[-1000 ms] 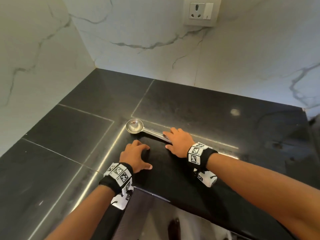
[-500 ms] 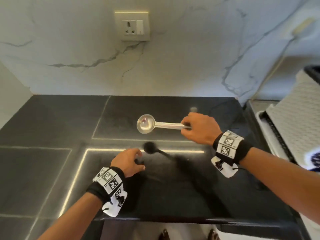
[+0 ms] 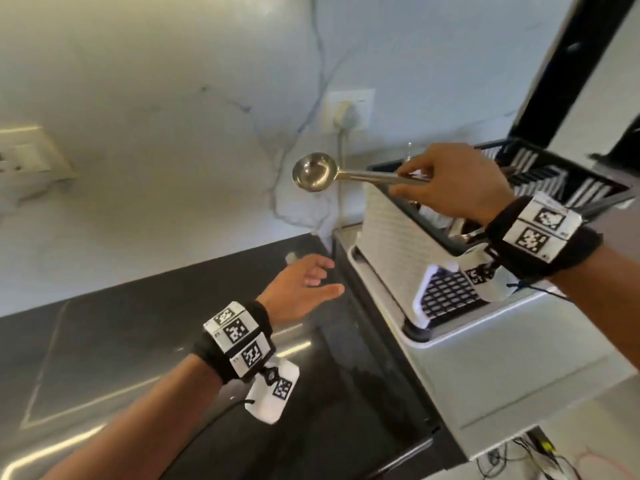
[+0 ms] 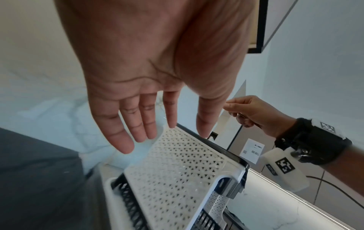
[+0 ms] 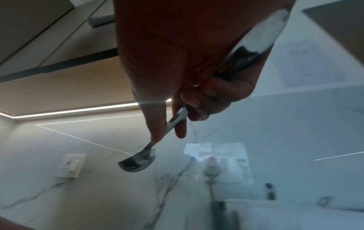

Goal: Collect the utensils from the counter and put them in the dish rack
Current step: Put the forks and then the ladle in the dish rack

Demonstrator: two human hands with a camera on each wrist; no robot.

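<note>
Centre frame, our right hand [image 3: 453,183] grips the ladle [image 3: 313,171] by its handle, held level above the rack [image 3: 398,237] at right; our left hand [image 3: 299,289] hovers empty, fingers spread, over the counter [image 3: 138,341].

Head view: from above, angled forward and down over the black counter [image 3: 145,341] toward the marble wall, both hands and the dish rack [image 3: 394,251] in frame. Left wrist view: close under the palm, aimed along the fingers at the same rack [image 4: 177,168]. Right wrist view: close, tilted upward at wall and cabinets.
</note>
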